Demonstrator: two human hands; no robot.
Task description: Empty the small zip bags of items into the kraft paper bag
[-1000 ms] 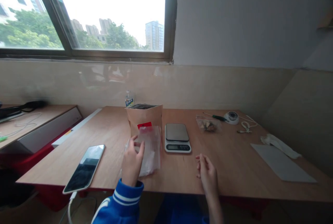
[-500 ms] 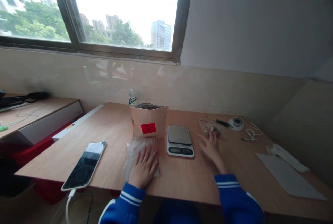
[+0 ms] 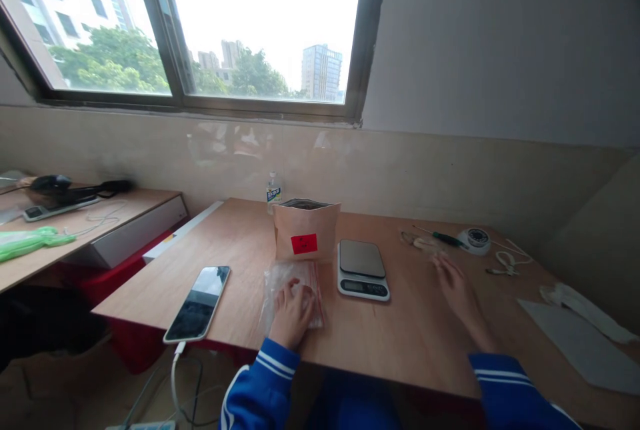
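Note:
My left hand (image 3: pixel 291 313) rests on a clear zip bag (image 3: pixel 273 290) with a red seal strip, its fingers bent and closed against the plastic. Behind that bag stands a brown paper pouch (image 3: pixel 306 220) with a red label, its top gaping. A white kitchen scale (image 3: pixel 361 267) sits between my hands with a bare platform. Over on the right, my right hand (image 3: pixel 457 287) is blurred, its fingers stretched toward a small clear bag (image 3: pixel 417 241) with pale contents. Whether the fingertips touch this small bag is unclear.
A phone (image 3: pixel 199 300) on a charging cable lies at the left edge. Behind the pouch is a bottle (image 3: pixel 273 191). At the right are a green-handled screwdriver (image 3: pixel 449 239), a white dome camera (image 3: pixel 475 241) with its cable, and a grey sheet (image 3: pixel 583 343).
My view has turned left. My left hand has gone from flat to bent fingers on the zip bag. My right hand has drawn rightward from the small bag.

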